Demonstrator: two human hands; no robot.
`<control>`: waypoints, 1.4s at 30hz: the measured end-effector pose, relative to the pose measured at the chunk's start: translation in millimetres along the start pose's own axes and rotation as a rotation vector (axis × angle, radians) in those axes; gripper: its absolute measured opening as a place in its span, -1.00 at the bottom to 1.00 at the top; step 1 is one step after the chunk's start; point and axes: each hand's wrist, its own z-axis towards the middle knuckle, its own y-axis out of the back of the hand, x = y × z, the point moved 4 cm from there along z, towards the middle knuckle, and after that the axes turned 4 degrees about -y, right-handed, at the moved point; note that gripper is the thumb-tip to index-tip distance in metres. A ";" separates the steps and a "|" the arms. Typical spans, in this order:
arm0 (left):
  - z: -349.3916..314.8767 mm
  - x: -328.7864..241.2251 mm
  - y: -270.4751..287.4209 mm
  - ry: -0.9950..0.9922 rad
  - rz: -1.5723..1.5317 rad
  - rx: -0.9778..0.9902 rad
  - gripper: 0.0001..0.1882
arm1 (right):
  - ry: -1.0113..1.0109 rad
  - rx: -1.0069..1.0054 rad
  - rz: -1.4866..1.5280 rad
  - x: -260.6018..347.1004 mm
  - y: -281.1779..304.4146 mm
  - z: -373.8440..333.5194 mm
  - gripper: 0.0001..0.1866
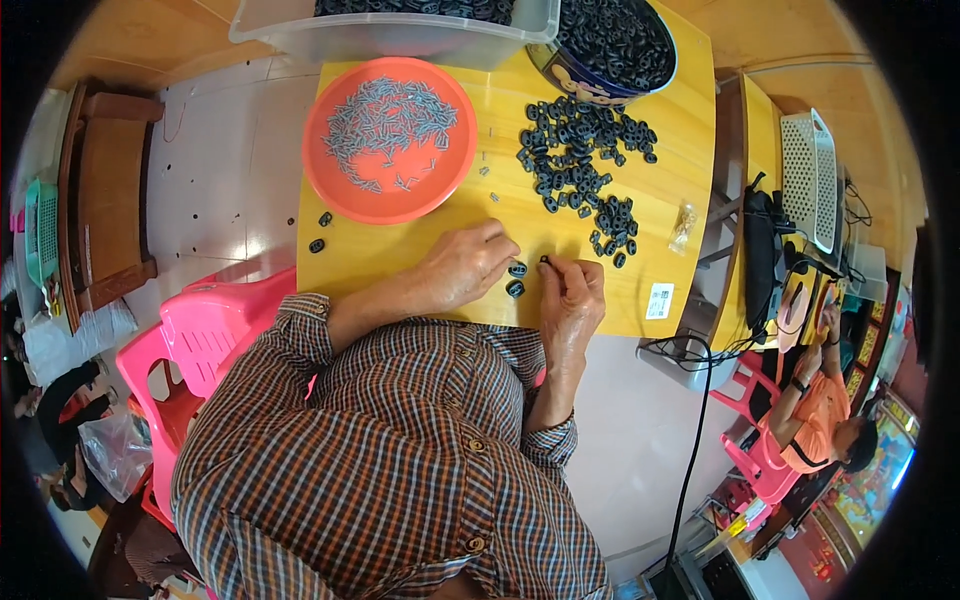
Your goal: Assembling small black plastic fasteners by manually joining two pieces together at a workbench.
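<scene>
Near the table's front edge, my left hand (468,264) is closed in a pinch, its thumb and fingertips pressed together. Whatever lies between those fingertips is too small to make out. My right hand (574,300) pinches a small black piece (545,260) between thumb and forefinger. Two black oval pieces with holes (515,288) lie on the table between my hands. Farther off spreads a loose pile of the same black oval pieces (570,150). To the left, a round orange-red plate (400,205) holds many thin grey metal pins (385,115), possibly screws.
A clear plastic bin (400,38) and a dark round tin (610,92), both with black pieces, stand at the back of the yellow table (400,270). A small clear bag (683,228) and white label (660,300) lie right. A pink chair (215,330) stands left; another person (815,425) sits far right.
</scene>
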 end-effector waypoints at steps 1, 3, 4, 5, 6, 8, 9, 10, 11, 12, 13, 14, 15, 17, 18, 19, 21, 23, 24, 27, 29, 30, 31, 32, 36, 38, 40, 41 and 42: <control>-0.5 1.2 -0.1 0.011 0.008 0.017 -0.90 | 0.056 -0.019 -0.044 3.0 1.0 0.7 -0.88; 0.1 4.8 -1.0 0.001 -0.008 0.004 -0.90 | 0.110 -0.052 -0.091 4.8 1.6 3.4 -0.88; 1.7 5.5 -1.3 0.000 -0.025 -0.007 -0.89 | 0.133 -0.070 -0.159 5.1 0.5 3.9 -0.88; 4.1 3.6 -0.6 -0.012 -0.025 -0.003 -0.89 | 0.153 -0.089 -0.226 4.8 -0.4 3.8 -0.88; 6.6 2.2 0.1 -0.008 -0.046 -0.007 -0.89 | 0.149 -0.102 -0.227 0.4 -2.1 4.7 -0.88; 12.1 1.6 -0.7 -0.014 -0.070 0.000 -0.89 | 0.116 -0.126 -0.006 -4.7 -3.1 6.8 -0.88; 15.6 2.1 -1.6 -0.031 -0.120 -0.038 -0.89 | 0.108 -0.137 -0.008 -2.1 0.0 5.8 -0.88; 19.0 2.1 -2.4 -0.047 -0.172 -0.074 -0.89 | -0.214 -0.001 0.468 -10.9 -1.7 5.2 -0.88; 22.8 -1.5 -2.4 -0.054 -0.175 -0.063 -0.89 | -0.535 0.141 0.944 -12.4 -7.1 0.8 -0.87; 27.1 -2.8 -1.6 0.035 -0.275 -0.045 -0.89 | -0.545 0.174 1.089 -8.3 -6.4 1.0 -0.85; 29.7 -2.7 -2.9 0.126 -0.374 -0.026 -0.89 | -0.548 0.163 1.092 -7.5 -5.5 0.9 -0.85; 32.1 -4.3 -5.6 0.119 -0.376 -0.016 -0.89 | -0.556 0.161 1.136 -6.7 -5.2 1.4 -0.86; 33.2 -2.6 -9.6 0.193 -0.475 -0.008 -0.89 | -0.562 0.160 1.181 -6.1 -5.1 1.3 -0.86; 34.9 -2.2 -13.2 0.263 -0.572 0.008 -0.88 | -0.539 0.158 1.219 -6.5 -5.6 0.9 -0.86; 34.2 -1.4 -15.9 0.347 -0.675 0.034 -0.88 | -0.515 0.166 1.254 -5.4 -6.0 1.3 -0.85; 33.5 -0.6 -18.4 0.431 -0.777 0.059 -0.87 | -0.514 0.158 1.258 -4.3 -5.9 1.0 -0.85; 33.3 3.5 -20.9 0.457 -0.811 0.110 -0.85 | -0.498 0.136 1.173 -3.0 -5.8 -0.8 -0.88; 33.0 5.7 -20.6 0.484 -0.843 0.157 -0.83 | -0.485 0.108 1.163 -2.1 -7.6 -2.3 -0.89; 33.1 5.6 -19.2 0.497 -0.876 0.164 -0.83 | -0.472 0.093 1.152 -1.3 -7.7 -2.7 -0.90; 31.3 10.6 -19.1 0.508 -0.914 0.192 -0.83 | -0.501 0.083 1.008 2.8 -4.7 -2.4 -0.90; 31.2 12.6 -20.2 0.509 -0.918 0.214 -0.84 | -0.490 0.066 1.016 1.9 -3.1 -2.5 -0.90; 31.2 12.9 -21.1 0.530 -0.959 0.218 -0.84 | -0.477 0.055 1.021 1.9 -2.5 -2.9 -0.89; 31.0 13.3 -21.6 0.553 -1.000 0.220 -0.85 | -0.480 0.049 1.024 3.1 -2.3 -3.8 -0.89; 31.8 12.5 -20.4 0.553 -0.999 0.226 -0.85 | -0.452 0.051 1.000 5.8 -0.7 -3.8 -0.88; 31.0 16.9 -17.8 0.607 -1.064 0.204 -0.86 | -0.157 0.061 0.696 12.2 0.5 -2.4 -0.82; 29.2 19.8 -17.6 0.618 -1.094 0.203 -0.86 | -0.082 0.052 0.612 15.9 4.0 -0.4 -0.80; 27.2 19.3 -20.0 0.658 -1.222 0.210 -0.87 | -0.007 0.049 0.531 19.5 7.6 0.9 -0.77; 27.1 19.4 -21.3 0.661 -1.218 0.207 -0.87 | 0.012 0.038 0.505 19.3 10.0 1.4 -0.75; 26.8 17.8 -24.1 0.663 -1.276 0.226 -0.87 | 0.031 0.026 0.477 20.1 11.0 1.5 -0.73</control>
